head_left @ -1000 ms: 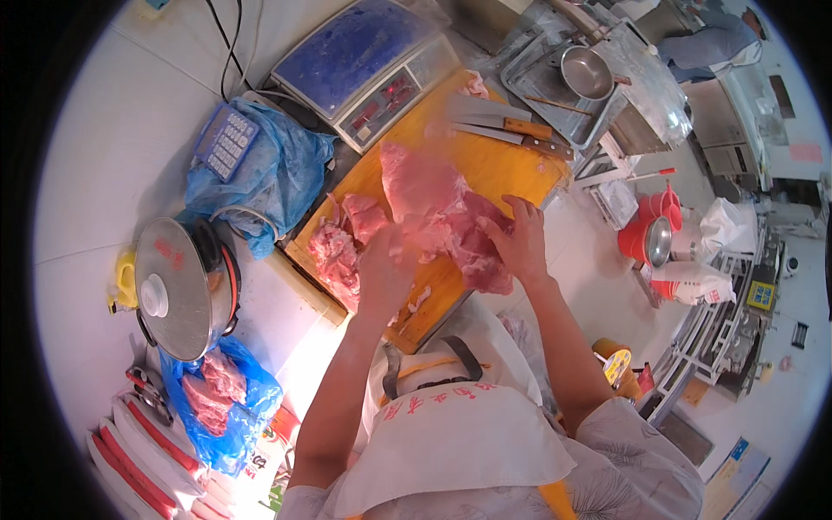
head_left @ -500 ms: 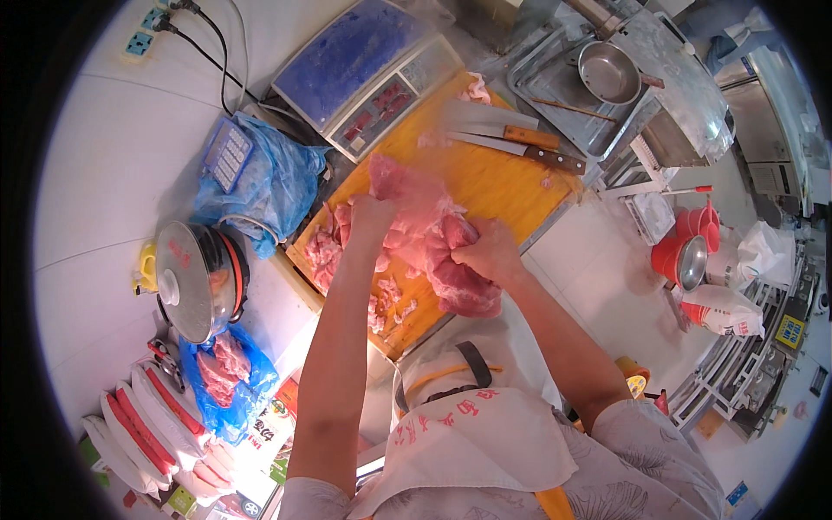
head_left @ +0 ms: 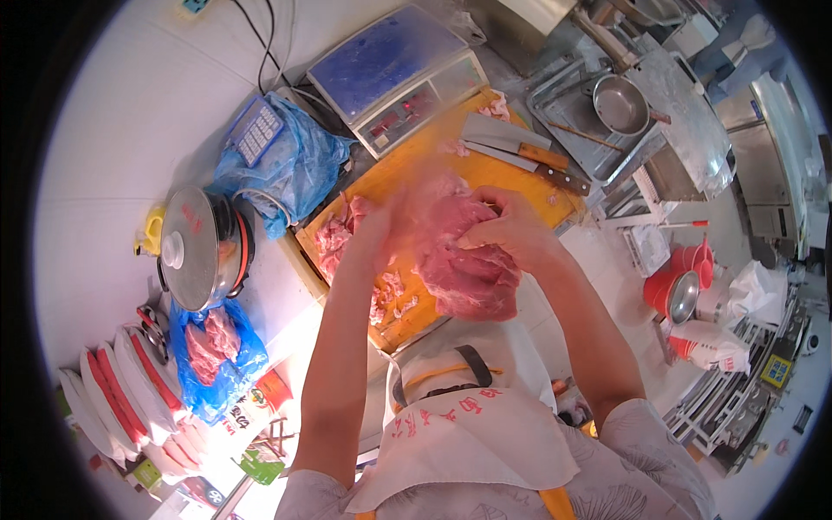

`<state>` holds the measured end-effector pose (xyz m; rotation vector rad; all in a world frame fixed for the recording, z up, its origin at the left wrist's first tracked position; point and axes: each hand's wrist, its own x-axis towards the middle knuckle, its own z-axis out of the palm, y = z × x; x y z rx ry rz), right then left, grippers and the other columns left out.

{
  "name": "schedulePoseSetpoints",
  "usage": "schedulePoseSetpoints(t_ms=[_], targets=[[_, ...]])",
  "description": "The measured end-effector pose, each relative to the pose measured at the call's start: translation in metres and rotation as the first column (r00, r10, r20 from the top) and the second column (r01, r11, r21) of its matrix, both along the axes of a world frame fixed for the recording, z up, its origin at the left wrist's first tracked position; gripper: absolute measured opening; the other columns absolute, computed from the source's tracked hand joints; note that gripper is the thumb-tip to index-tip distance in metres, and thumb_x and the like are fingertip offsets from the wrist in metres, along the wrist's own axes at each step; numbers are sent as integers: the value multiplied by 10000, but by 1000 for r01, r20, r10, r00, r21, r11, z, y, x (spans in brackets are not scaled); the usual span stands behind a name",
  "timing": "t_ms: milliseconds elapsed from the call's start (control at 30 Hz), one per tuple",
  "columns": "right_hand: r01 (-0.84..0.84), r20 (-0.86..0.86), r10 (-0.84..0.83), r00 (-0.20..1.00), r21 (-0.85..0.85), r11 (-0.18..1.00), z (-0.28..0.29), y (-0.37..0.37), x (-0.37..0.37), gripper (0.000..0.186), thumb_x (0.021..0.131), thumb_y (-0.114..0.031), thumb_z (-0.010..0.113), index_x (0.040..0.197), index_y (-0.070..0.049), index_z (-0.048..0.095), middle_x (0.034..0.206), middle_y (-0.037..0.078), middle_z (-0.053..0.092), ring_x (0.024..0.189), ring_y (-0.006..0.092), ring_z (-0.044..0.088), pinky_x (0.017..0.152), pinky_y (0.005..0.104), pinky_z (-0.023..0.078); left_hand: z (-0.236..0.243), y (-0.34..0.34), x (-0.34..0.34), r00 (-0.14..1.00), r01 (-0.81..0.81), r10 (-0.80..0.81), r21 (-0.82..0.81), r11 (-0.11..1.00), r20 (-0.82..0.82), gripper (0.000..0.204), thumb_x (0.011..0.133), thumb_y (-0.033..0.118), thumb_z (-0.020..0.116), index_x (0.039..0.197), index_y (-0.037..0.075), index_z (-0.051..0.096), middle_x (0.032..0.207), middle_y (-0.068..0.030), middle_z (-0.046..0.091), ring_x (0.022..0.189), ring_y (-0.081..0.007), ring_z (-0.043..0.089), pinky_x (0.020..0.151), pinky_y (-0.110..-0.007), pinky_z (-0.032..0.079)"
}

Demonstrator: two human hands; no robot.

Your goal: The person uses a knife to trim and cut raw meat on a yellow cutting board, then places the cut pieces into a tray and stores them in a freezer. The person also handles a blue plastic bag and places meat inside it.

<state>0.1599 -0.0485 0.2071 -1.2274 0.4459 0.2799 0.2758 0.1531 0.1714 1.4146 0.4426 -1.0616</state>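
A large slab of raw pink meat (head_left: 468, 282) hangs over the near part of an orange-yellow cutting board (head_left: 537, 195). My right hand (head_left: 507, 227) grips its upper right side, fingers and thumb pressed into a fold. At the slab's left side is my left hand (head_left: 374, 230), smeared by motion, so its fingers do not show clearly. Small meat scraps (head_left: 334, 236) lie on the board beside my left wrist. Beyond the slab rest a cleaver (head_left: 503, 132) with a wooden handle and a knife with a dark riveted handle (head_left: 563, 179).
A blue-topped scale (head_left: 386, 61) stands behind the board. To the left are a blue plastic bag with a calculator (head_left: 257, 130), a lidded pan (head_left: 195, 247) and meat in a blue bag (head_left: 208, 347). A metal tray (head_left: 555, 104) with a saucepan (head_left: 620, 104) lies at the back right.
The meat slab has been bunched together and turned, its left part drawn in. My right hand has shifted up and right over it; my left hand has moved slightly lower. The view has shifted a little.
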Motion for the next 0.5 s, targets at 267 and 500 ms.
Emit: schedulePoseSetpoints(t_ms=[267,500], targets=[[-30,157,47,986,-105,994,42,38,-25,408,670,-59,843,1046,-18,692,938,29,683,886,135,650,827,281,521,7,42,-87,936,-350,166,-755,555,-311,522,1011,432,631,1385,79,545,1387,-145,615,1268,-260,601,1092,-429,486],[88,86,-115,990,264,961,1,33,-78,593,726,-139,881,1243,-36,609,1127,48,652,959,148,637,839,299,526,24,47,-104,914,-229,390,-647,727,114,525,850,27,756,1337,44,561,1231,-90,673,1095,-226,678,969,-374,566]])
